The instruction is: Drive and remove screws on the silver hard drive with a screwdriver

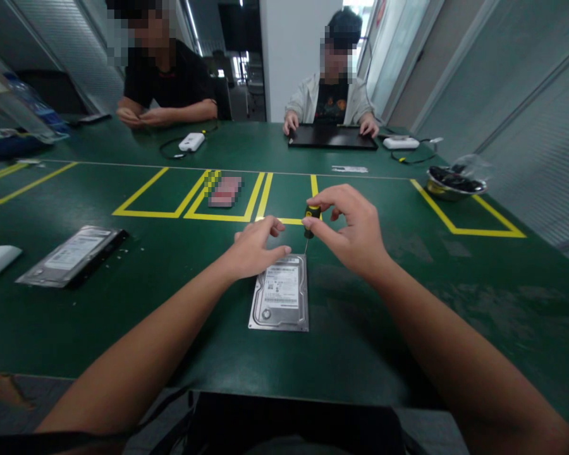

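Observation:
A silver hard drive point(283, 297) with a white label lies flat on the green table in front of me. My right hand point(353, 224) grips a short black-and-yellow screwdriver point(312, 221) between thumb and fingers. The screwdriver stands nearly upright, its thin shaft reaching down to the drive's far right corner. Over the far left edge of the drive rests my left hand point(258, 248), fingers apart and holding nothing; its thumb lies across the drive's far end.
A second hard drive point(76, 253) lies left, with small bits beside it. Yellow tape point(146, 189) marks rectangles; one holds a pinkish pixelated item point(225, 191). A metal bowl point(456, 183) stands right. Across the table sit two people, one holding a black panel point(332, 136).

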Available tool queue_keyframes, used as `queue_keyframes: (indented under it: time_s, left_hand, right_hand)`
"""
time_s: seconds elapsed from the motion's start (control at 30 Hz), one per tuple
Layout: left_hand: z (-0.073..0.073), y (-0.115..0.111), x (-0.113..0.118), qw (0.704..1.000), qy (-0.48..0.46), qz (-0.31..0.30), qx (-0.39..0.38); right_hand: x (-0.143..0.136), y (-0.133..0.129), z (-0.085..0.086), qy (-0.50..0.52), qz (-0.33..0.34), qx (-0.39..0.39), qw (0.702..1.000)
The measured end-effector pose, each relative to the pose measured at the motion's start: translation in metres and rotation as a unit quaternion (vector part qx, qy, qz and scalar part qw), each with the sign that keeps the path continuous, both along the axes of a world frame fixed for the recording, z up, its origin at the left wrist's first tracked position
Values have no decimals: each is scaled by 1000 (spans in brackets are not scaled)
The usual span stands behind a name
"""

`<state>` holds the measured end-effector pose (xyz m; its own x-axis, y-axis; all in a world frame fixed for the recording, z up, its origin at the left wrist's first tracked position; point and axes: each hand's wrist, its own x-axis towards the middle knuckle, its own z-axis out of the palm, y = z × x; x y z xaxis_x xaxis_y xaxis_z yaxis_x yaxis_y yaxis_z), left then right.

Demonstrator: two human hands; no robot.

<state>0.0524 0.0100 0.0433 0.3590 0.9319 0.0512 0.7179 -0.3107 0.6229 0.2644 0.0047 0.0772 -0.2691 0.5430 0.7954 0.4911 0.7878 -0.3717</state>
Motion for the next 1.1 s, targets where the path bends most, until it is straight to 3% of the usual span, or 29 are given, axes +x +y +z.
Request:
queue_keyframes:
  time_s: [0.13, 0.23, 0.47, 0.97, 1.1]
  left_hand:
    - [-16, -8, -15, 991, -127, 38, -33]
    - [-27, -11, -25, 987, -141, 47, -63]
    - [-44, -6, -43, 986, -134, 0, -98]
    - [-55, -1, -47, 991, -99, -26, -84]
    - [-51, -2, -49, 991, -82, -49, -91]
  right_hand:
    - [-1, -1, 0, 4, -7, -10, 1000]
    - [-1, -1, -1, 4, -5, -13, 1000]
    - [-1, -1, 0, 6, -1, -13, 1000]
    - [-3, -1, -2, -16, -23, -3, 1000]
    - [-2, -1, -2, -16, -28, -5, 999]
